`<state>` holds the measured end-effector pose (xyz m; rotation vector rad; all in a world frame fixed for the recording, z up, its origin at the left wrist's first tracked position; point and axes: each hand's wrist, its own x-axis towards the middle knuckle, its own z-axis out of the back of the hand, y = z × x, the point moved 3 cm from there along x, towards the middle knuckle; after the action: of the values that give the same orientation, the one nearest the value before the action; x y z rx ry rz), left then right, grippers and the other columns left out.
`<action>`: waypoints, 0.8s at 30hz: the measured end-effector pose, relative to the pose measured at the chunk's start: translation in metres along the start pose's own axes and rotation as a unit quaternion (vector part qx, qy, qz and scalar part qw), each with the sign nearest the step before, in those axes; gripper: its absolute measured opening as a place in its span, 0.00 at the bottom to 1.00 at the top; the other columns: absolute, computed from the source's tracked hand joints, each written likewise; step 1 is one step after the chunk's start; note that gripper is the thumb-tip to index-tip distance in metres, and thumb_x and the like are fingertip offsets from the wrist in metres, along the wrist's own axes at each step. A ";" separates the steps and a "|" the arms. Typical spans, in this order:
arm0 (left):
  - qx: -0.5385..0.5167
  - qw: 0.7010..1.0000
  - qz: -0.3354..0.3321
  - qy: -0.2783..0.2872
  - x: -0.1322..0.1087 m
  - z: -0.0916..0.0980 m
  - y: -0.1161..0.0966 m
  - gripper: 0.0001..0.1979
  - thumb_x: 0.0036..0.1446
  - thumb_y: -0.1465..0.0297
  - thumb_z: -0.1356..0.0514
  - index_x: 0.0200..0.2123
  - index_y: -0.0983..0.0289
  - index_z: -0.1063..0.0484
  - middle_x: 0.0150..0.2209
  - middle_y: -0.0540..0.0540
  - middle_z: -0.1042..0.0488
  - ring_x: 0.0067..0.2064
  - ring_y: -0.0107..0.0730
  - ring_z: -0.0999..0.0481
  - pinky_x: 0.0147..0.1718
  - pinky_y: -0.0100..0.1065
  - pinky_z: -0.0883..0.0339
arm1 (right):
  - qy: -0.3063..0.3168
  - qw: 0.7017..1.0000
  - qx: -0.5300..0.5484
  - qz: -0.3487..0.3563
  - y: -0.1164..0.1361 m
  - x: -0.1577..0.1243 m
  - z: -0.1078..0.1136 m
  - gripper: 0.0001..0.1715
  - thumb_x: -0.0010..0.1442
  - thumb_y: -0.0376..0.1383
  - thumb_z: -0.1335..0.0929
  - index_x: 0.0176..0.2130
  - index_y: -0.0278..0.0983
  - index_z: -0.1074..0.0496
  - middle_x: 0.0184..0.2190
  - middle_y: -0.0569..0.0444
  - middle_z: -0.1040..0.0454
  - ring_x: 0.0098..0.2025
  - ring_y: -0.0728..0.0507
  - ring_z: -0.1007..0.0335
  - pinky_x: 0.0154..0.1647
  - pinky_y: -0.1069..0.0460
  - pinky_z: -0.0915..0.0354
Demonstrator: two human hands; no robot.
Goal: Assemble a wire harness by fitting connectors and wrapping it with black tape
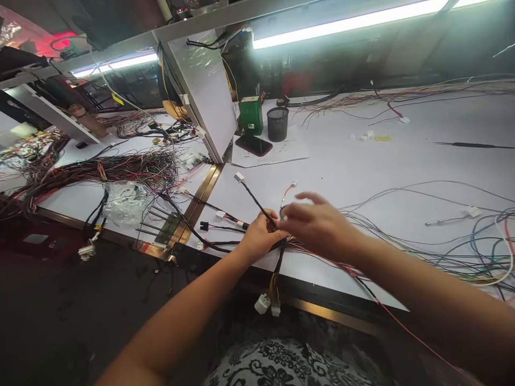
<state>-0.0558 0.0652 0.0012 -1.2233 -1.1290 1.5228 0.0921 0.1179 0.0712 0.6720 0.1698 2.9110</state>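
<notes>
At the near edge of the table, close to its left corner, a person is bent over a dark wire bundle. The left grip pinches the bundle where its branches meet, thumb and fingers pressed onto it. The right grip is just beside it, fingers bent and blurred; I can't tell whether they are closed on anything.

From that meeting point one black branch slants up toward the far side, ending in a white plug. A short orange wire with a small white end points the same way. Other branches run toward the left edge, one tipped with a black plug. Below, part of the bundle drops over the near edge, and a round white plug hangs there next to a smaller plug.

Loose thin wires sweep from the hands to the right edge. Toward the far left corner, a phone lies on paper, with a mesh cup and a green box standing behind it, near a white partition. Past the left edge, on the neighbouring table, sits a big heap of wires with a clear plastic bag just in front.
</notes>
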 end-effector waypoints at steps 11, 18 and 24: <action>0.060 0.994 0.082 0.031 -0.007 0.036 -0.005 0.18 0.59 0.58 0.45 0.45 0.65 0.34 0.32 0.53 0.27 0.27 0.28 0.28 0.29 0.32 0.33 | 0.109 0.982 -0.089 -0.125 -0.086 -0.016 -0.053 0.20 0.60 0.26 0.39 0.48 0.41 0.28 0.43 0.51 0.27 0.46 0.40 0.36 0.51 0.46 0.43; 0.490 0.856 -0.141 0.082 -0.070 0.045 -0.015 0.16 0.59 0.69 0.42 0.51 0.59 0.30 0.51 0.57 0.28 0.53 0.44 0.31 0.53 0.47 0.38 | 0.096 0.958 -0.033 -0.267 -0.086 0.024 -0.072 0.30 0.58 0.25 0.39 0.60 0.32 0.38 0.57 0.41 0.36 0.52 0.36 0.37 0.50 0.45 0.38; 0.510 0.841 -0.165 0.074 -0.082 0.051 -0.022 0.21 0.59 0.78 0.51 0.53 0.61 0.31 0.47 0.57 0.23 0.47 0.41 0.25 0.47 0.43 0.31 | 0.128 0.968 0.159 -0.144 -0.010 -0.013 -0.051 0.34 0.50 0.23 0.38 0.56 0.39 0.35 0.49 0.51 0.29 0.49 0.41 0.34 0.53 0.46 0.40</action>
<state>-0.0916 -0.0160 0.0452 -0.3587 -0.2580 1.3931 0.0823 0.1214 0.0188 0.2741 0.7122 2.6960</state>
